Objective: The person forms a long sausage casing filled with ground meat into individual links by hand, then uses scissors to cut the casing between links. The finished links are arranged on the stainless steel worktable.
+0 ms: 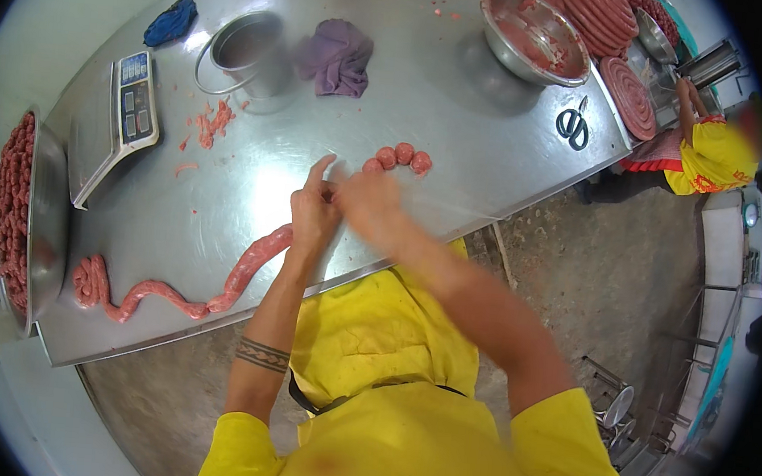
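Note:
A long raw sausage snakes over the steel table from the lower left up to my left hand. That hand is closed around the sausage's end, with the index finger pointing away from me. Right beside it, touching or nearly so, is my right hand; motion blurs its fingers, so its grip cannot be made out. Just beyond the right hand lie several short, round sausage links in a curved row. A faint thin strand trails to the right of my right hand, too blurred to name.
On the steel table are a scale, metal pot, purple cloth, blue cloth, meat scraps, scissors and a metal bowl. A basin of links stands left; coiled sausage and another person are right.

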Demonstrator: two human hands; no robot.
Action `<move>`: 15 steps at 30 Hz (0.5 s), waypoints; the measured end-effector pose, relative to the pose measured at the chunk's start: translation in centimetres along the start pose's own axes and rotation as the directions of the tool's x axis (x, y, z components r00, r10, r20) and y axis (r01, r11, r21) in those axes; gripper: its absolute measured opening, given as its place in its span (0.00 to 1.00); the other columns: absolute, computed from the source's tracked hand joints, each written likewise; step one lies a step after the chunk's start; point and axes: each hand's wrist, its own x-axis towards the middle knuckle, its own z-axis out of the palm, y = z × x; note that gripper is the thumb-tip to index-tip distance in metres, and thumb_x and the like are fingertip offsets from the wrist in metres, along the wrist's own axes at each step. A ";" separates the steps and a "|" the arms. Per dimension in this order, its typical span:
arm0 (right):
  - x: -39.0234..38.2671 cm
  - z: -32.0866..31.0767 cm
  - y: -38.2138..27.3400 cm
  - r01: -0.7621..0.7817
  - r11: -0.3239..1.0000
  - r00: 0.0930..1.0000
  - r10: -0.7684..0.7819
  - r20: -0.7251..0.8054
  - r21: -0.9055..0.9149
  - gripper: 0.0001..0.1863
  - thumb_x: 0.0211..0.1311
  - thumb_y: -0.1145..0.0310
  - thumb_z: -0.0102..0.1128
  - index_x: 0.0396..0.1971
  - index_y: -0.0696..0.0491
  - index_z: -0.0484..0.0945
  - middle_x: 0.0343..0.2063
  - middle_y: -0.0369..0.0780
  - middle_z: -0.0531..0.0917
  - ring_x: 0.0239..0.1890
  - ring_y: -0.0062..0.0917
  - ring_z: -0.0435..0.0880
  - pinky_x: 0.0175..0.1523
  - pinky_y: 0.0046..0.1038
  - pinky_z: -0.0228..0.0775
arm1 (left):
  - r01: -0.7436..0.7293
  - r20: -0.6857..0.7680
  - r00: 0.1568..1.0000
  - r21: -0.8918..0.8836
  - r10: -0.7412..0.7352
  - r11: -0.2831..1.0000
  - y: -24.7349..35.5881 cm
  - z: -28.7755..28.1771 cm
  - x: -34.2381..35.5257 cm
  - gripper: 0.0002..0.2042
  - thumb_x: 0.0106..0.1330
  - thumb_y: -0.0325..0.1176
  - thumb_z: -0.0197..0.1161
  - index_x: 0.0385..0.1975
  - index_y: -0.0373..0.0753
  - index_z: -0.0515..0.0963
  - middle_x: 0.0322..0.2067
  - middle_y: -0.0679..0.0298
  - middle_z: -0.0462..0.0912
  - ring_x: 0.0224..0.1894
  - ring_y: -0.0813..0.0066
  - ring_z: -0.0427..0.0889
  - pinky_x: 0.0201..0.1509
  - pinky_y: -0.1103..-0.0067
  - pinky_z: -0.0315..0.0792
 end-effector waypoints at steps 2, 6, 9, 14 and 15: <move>-5.8 -1.1 -2.6 0.008 0.939 0.999 -0.022 0.037 0.344 0.43 0.60 0.68 0.68 0.75 0.56 0.60 0.57 0.50 0.82 0.55 0.39 0.86 0.55 0.39 0.78 | 0.033 -0.018 0.999 -0.021 -0.033 0.999 0.0 -0.1 0.3 0.16 0.64 0.26 0.74 0.52 0.34 0.83 0.33 0.52 0.91 0.32 0.65 0.89 0.40 0.75 0.81; -20.8 -5.8 7.7 -0.333 0.565 0.938 0.118 0.325 0.755 0.24 0.67 0.70 0.65 0.63 0.50 0.77 0.43 0.49 0.87 0.40 0.40 0.87 0.45 0.37 0.77 | 0.059 -0.011 0.998 0.119 -0.058 0.991 0.3 -0.1 0.1 0.11 0.65 0.30 0.74 0.43 0.31 0.86 0.34 0.48 0.90 0.31 0.65 0.89 0.39 0.74 0.81; -34.3 -10.0 16.5 -0.558 0.812 0.757 0.414 0.505 0.170 0.09 0.65 0.77 0.63 0.42 0.53 0.88 0.31 0.45 0.86 0.29 0.35 0.83 0.42 0.33 0.74 | -0.088 -0.037 0.995 0.072 0.091 0.993 0.6 0.1 -0.3 0.10 0.63 0.27 0.72 0.45 0.39 0.88 0.33 0.55 0.87 0.34 0.65 0.87 0.40 0.72 0.79; -50.9 -4.4 20.9 -0.824 -0.020 0.565 0.066 0.823 0.567 0.18 0.55 0.80 0.63 0.45 0.47 0.87 0.32 0.38 0.89 0.36 0.28 0.84 0.46 0.34 0.72 | -0.711 0.393 0.702 0.430 0.594 0.556 0.0 -1.0 0.4 0.12 0.60 0.26 0.69 0.41 0.53 0.88 0.32 0.62 0.77 0.38 0.60 0.79 0.39 0.67 0.74; -51.7 -1.2 22.0 -0.669 -0.326 0.683 0.082 0.725 0.668 0.19 0.57 0.80 0.63 0.48 0.48 0.86 0.35 0.40 0.89 0.38 0.30 0.85 0.45 0.34 0.73 | -0.708 0.413 0.706 0.418 0.575 0.569 -0.1 -1.5 0.9 0.12 0.59 0.27 0.69 0.39 0.55 0.88 0.32 0.63 0.76 0.38 0.58 0.78 0.38 0.66 0.73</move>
